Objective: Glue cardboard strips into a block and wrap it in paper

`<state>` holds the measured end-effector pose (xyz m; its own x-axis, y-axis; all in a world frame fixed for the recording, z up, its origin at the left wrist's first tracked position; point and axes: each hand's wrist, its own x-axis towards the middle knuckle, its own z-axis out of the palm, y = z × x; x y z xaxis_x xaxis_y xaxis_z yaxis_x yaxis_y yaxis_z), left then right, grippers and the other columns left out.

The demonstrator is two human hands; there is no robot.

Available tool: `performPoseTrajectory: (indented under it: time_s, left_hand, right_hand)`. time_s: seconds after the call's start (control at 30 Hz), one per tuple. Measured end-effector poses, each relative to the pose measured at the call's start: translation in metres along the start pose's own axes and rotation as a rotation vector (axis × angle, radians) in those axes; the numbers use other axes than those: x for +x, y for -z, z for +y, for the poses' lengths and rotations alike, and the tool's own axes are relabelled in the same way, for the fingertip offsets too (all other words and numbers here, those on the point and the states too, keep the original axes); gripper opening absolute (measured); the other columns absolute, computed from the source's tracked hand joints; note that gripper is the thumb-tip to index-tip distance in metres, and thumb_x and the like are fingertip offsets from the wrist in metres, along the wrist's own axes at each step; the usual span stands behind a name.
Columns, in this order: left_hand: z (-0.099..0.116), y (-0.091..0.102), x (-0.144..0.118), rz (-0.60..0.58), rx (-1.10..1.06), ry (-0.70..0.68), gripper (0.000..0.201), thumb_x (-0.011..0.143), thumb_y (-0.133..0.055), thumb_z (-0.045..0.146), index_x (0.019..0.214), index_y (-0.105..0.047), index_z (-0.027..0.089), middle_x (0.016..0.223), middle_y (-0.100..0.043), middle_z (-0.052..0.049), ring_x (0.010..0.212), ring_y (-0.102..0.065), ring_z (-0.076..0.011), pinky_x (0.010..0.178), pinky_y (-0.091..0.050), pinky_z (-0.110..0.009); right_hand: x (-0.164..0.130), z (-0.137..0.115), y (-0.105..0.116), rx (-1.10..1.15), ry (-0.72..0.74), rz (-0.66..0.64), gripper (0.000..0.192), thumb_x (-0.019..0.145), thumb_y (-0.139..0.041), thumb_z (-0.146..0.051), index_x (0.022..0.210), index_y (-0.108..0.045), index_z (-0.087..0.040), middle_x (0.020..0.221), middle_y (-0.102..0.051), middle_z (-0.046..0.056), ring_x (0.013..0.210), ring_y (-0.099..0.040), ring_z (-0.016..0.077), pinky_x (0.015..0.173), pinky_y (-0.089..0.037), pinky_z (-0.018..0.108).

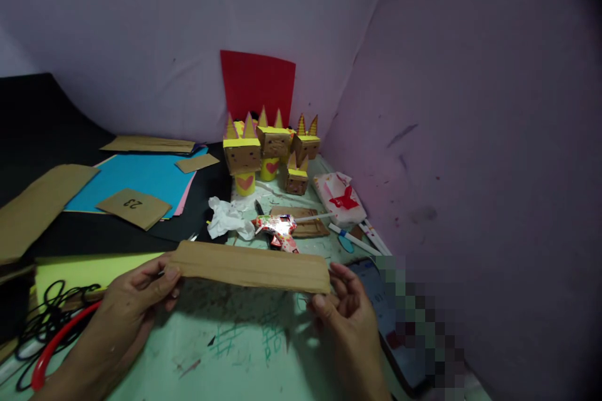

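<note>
The head view looks down on a pale green cutting mat (226, 351) marked with scribbles. Both hands hold a long cardboard strip (251, 267) level just above it, one at each end. The left hand (134, 301) pinches the strip's left end between thumb and curled fingers, closed on it. The right hand (345, 307) grips the right end in the same way, thumb on the near face.

Just behind the strip lies a glue gun (277, 229) wrapped in patterned paper, with a crumpled white tissue (228, 218) beside it and a small flat cardboard piece (301, 220) behind. Farther back stand several cardboard box figures (263, 150) with yellow tops and pointed ears, two resting on yellow cups with pink hearts. A red sheet (258, 84) leans on the wall behind them.

To the right sit a white packet with a red shape (341, 197) and some pens (362, 238). To the left lie a blue sheet (136, 178), a cardboard tag marked 23 (134, 207), a yellow sheet (84, 269), black cords (51, 313) and a red ring (59, 344).
</note>
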<state>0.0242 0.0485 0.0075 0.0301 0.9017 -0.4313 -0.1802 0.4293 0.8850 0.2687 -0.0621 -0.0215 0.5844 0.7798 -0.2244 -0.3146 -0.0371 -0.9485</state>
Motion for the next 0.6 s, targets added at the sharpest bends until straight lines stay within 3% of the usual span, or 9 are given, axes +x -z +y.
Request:
performPoseTrajectory:
  time_s: [0.1,0.23,0.37,0.5,0.6]
  left_hand:
    - [-0.001,0.003,0.002,0.0,-0.013,0.017,0.037,0.041,-0.093,0.032,0.065,-0.068,0.018,0.055,-0.057,0.005,0.051,-0.045,-0.0073,0.045,-0.04,-0.013]
    - [0.003,0.0,0.005,0.024,-0.038,0.069,0.03,0.041,-0.09,0.022,0.061,-0.067,0.017,0.053,-0.054,0.005,0.048,-0.043,-0.0068,0.041,-0.038,-0.013]
    - [0.01,-0.005,0.006,0.101,-0.113,0.146,0.025,0.042,-0.08,0.01,0.062,-0.07,0.021,0.055,-0.059,0.005,0.048,-0.046,-0.0089,0.039,-0.043,-0.016]
    - [0.009,-0.001,0.011,0.128,-0.194,0.276,0.022,0.048,-0.078,0.009,0.064,-0.07,0.023,0.059,-0.065,0.005,0.049,-0.051,-0.0104,0.041,-0.05,-0.018]
    - [0.004,0.004,0.015,0.083,-0.081,0.191,0.023,0.045,-0.082,0.015,0.062,-0.07,0.027,0.059,-0.067,0.007,0.05,-0.053,-0.0111,0.042,-0.051,-0.019]
  right_hand:
    - [-0.002,0.003,0.002,-0.161,0.223,0.08,0.037,0.063,-0.079,-0.032,0.096,-0.064,-0.022,0.074,-0.063,-0.001,0.055,-0.055,0.0102,0.049,-0.047,0.021]
    - [-0.007,-0.001,-0.007,-0.33,0.544,0.082,0.014,0.065,-0.075,-0.021,0.077,-0.068,-0.023,0.095,-0.06,0.004,0.061,-0.058,0.0102,0.051,-0.049,0.021]
    - [-0.009,-0.008,-0.019,-0.25,0.694,0.091,0.022,0.068,-0.073,-0.015,0.078,-0.057,-0.025,0.097,-0.055,-0.001,0.056,-0.053,0.0049,0.049,-0.047,0.017]
    - [-0.01,-0.015,-0.025,-0.209,0.818,-0.025,0.03,0.075,-0.074,-0.026,0.098,-0.054,-0.03,0.104,-0.053,0.001,0.06,-0.053,0.0071,0.051,-0.047,0.02]
    - [-0.009,-0.023,-0.026,-0.256,0.928,-0.085,0.036,0.078,-0.074,-0.032,0.106,-0.053,-0.031,0.104,-0.053,0.003,0.063,-0.053,0.0097,0.052,-0.048,0.023]
